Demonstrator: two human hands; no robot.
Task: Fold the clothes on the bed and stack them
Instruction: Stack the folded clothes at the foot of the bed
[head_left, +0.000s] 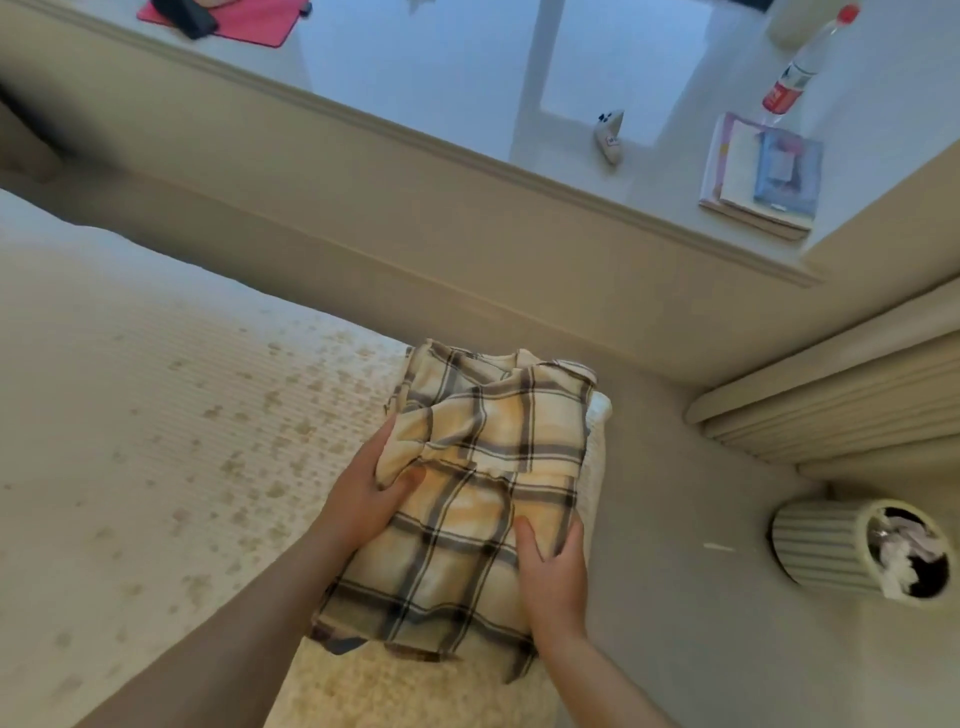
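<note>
Both hands grip a folded plaid shirt (478, 499) at the bed's (130, 415) right edge: the left hand (363, 499) pinches a fold on its left side, and the right hand (553, 566) curls around its right edge. Beyond stands a ribbed bin (831, 551), and farther off books (758, 176) and a bottle (800, 62).

one plaid shirt (467, 499), two hands, one bin (852, 551).
</note>
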